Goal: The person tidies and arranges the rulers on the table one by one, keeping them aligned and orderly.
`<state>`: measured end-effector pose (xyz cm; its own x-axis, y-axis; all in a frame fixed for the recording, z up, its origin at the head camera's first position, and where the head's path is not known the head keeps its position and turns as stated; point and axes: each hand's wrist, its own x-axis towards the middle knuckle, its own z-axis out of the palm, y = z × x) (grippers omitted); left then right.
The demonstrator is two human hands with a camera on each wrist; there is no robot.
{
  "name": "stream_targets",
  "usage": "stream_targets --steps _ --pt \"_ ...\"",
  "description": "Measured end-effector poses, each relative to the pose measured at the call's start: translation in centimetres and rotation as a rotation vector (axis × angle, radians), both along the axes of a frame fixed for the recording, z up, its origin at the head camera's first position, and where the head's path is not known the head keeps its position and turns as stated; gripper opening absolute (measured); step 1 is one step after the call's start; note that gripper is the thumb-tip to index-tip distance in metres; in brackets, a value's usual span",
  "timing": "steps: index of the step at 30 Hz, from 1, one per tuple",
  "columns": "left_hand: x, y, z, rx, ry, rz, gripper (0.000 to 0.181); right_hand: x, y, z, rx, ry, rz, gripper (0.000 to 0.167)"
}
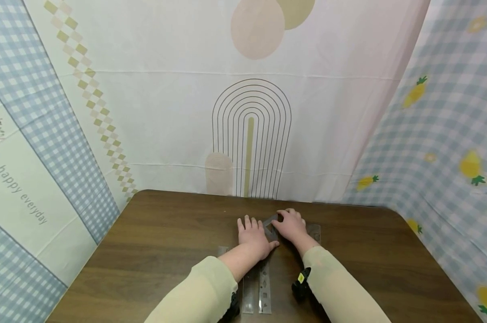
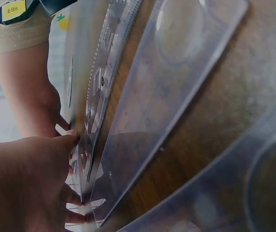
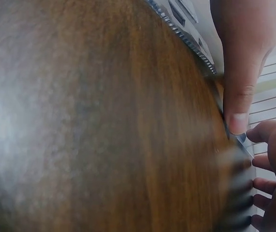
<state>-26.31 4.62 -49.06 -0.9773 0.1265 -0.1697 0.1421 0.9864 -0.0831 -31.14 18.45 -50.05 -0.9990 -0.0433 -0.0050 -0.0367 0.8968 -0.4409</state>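
My left hand [image 1: 253, 235] lies with fingers spread and thumb out, pressing down at the far ends of the clear rulers. Just right of it, a small transparent set square [image 1: 270, 228] lies on the table. My right hand [image 1: 292, 225] holds that set square's far corner between thumb and bent fingers. Toward me from the left hand run a plain clear ruler [image 1: 248, 296] and a stencil ruler [image 1: 264, 294] with cut-out shapes, side by side. In the right wrist view, the left thumb [image 3: 238, 123] is close to the right fingertips; the set square is mostly hidden there.
The brown wooden table [image 1: 167, 251] ends at a patterned cloth backdrop [image 1: 167, 121]. Another clear piece [image 1: 222, 250] shows left of the left forearm. A further clear piece [image 1: 315, 232] lies right of the right wrist.
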Motion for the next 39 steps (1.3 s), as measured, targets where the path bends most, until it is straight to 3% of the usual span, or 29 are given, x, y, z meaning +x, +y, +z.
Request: stream_targets --steps 17,39 --pt "-0.22 0.14 -0.48 0.022 0.004 0.008 0.098 0.31 -0.01 0.74 -0.042 -0.005 -0.008 0.050" --pt "0.53 -0.06 0.42 0.027 -0.017 0.013 0.095 -0.10 0.04 -0.02 -0.212 0.051 -0.015 0.052"
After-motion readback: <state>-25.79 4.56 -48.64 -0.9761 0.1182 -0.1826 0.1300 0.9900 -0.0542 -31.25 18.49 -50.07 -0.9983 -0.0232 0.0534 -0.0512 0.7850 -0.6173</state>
